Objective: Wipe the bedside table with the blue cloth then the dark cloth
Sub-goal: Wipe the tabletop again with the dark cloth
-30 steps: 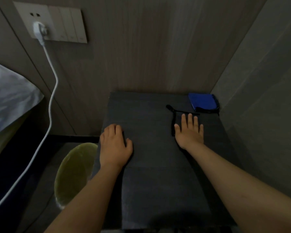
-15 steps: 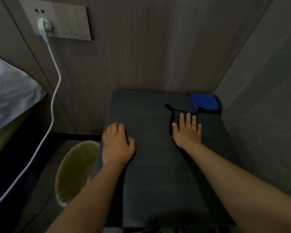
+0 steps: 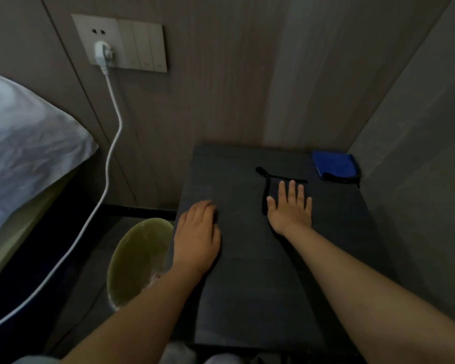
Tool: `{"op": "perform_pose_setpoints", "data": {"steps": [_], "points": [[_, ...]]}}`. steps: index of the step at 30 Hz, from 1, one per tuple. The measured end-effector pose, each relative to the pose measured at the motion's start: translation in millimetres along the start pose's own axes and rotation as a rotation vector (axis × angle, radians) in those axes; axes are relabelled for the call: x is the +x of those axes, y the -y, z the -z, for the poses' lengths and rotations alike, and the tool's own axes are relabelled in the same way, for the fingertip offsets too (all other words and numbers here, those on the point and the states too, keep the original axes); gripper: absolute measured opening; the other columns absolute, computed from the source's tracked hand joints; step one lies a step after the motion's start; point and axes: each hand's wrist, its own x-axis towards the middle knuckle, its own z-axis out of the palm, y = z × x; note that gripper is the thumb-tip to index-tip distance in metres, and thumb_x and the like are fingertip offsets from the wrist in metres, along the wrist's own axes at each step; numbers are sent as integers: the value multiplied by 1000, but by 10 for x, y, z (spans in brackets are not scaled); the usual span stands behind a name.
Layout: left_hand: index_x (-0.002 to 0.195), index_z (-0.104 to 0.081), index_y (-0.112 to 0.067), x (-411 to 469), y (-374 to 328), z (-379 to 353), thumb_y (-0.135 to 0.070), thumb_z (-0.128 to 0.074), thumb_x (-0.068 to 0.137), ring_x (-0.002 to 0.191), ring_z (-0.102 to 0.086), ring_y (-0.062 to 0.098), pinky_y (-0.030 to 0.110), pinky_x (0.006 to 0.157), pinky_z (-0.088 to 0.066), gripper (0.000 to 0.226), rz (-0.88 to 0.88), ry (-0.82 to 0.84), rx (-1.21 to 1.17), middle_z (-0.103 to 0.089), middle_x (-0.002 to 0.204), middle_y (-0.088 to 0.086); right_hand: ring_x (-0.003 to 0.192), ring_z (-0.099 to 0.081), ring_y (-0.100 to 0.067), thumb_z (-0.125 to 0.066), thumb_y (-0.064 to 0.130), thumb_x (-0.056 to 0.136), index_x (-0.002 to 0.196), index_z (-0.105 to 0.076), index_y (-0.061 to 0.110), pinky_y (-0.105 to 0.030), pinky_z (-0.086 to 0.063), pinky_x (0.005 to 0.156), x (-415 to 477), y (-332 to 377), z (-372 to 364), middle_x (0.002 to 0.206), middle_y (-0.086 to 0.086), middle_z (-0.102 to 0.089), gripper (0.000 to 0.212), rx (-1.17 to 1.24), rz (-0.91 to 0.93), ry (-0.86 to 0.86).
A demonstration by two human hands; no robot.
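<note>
The surface [image 3: 247, 271] is a dark top set into a corner, with wood-grain wall behind it and a grey wall on its right.

The right hand [image 3: 290, 208] lies palm down on the dark cloth [image 3: 265, 198]. Its grip is fully open, with the fingers straight and a little spread, and it holds nothing. The cloth sits on the right half of the surface, toward the back. Its black hem shows along the thumb side of the hand and just past the fingertips, with a small tag at the far left corner. The rest blends into the dark top, so its full outline cannot be told.

The left hand [image 3: 196, 237] rests palm down near the left edge of the surface, well apart from the cloth. Its grip is slack, the fingers gently bent (nothing is in them).

The blue cloth [image 3: 331, 164] lies folded in the far right corner against the grey wall, with a dark trim along its near edge. It is near the dark cloth's hem but not touching it, and neither hand is on it.

On the floor left of the surface stands a bin [image 3: 137, 258] with a yellowish liner. A white plug [image 3: 103, 52] sits in a wall socket beside a row of switches [image 3: 145, 48], and its cable [image 3: 113, 158] hangs down toward the floor. A bed [image 3: 24, 153] with pale linen fills the left side.
</note>
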Motion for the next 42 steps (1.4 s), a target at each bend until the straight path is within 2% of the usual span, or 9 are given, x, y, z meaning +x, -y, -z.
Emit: {"op": "perform_pose_setpoints", "data": {"steps": [4, 11, 20, 23, 29, 42], "points": [[116, -59, -11, -330, 107, 93, -28, -39, 83, 114, -54, 24, 35, 97, -40, 42, -67, 58, 44, -58, 124, 6, 146, 21, -23, -7, 49, 100, 151, 14, 22, -45, 9, 119, -52, 37, 2, 158, -3, 23, 62, 0, -5, 5], [116, -59, -9, -590, 203, 178, -24, -43, 85, 113, -53, 23, 31, 97, -37, 37, 5, 30, 9, -57, 123, 7, 146, 20, -23, -7, 49, 100, 151, 12, 22, -45, 11, 119, -280, 336, -143, 158, -3, 21, 62, -7, 53, -20], [114, -58, -12, -565, 187, 184, -17, -48, 82, 113, -51, 22, 36, 95, -40, 33, 35, 28, -6, -56, 123, 5, 146, 21, -23, -9, 49, 100, 151, 12, 22, -45, 10, 119, -302, 479, -164, 158, -3, 22, 62, 6, 2, -18], [113, -57, -13, -558, 179, 174, -16, -49, 81, 113, -50, 22, 35, 95, -38, 33, 38, 25, 10, -56, 123, 4, 146, 21, -23, -9, 49, 100, 151, 11, 22, -45, 12, 118, -336, 677, -217, 158, -3, 21, 62, 13, 43, -34], [115, -56, -13, -556, 167, 179, -20, -39, 81, 117, -48, 22, 36, 98, -38, 38, 38, 42, 25, -54, 125, 5, 146, 21, -23, -8, 49, 100, 151, 13, 22, -46, 12, 118, -354, 1091, -306, 158, -3, 21, 61, 13, 129, -48], [120, -52, -15, -540, 169, 163, -15, -46, 80, 119, -43, 19, 32, 101, -33, 40, 54, 41, -38, -51, 126, 2, 146, 20, -23, -10, 49, 100, 152, 10, 23, -44, 12, 118, -278, 1502, -282, 159, -3, 20, 62, -2, 283, -26]]}}
